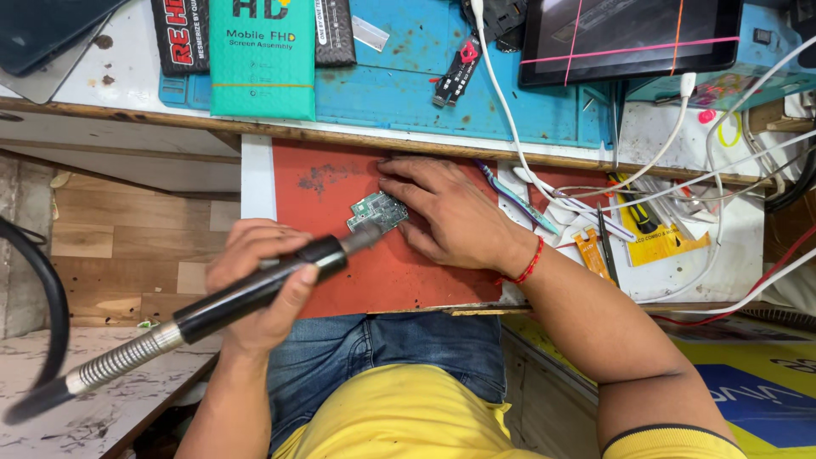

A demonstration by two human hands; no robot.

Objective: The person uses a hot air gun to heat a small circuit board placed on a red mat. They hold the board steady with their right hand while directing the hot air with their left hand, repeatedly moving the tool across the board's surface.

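Yellow tee (408, 416) with a thin dark trim on the sleeve edge (671, 430); blue denim jeans (382, 353); red thread band (529, 263) round the right wrist; both forearms bare, no gloves or rings.

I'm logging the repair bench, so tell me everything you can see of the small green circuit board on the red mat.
The circuit board is small, green and irregular in outline, studded with silvery metal shields and tiny components. It lies flat on the red mat, near the mat's middle. The fingers of the right hand press on its right edge, steadying it. The metal nozzle of the black handheld hot-air tool, gripped in the left hand, points at its lower left edge. Whether the nozzle touches it is unclear.
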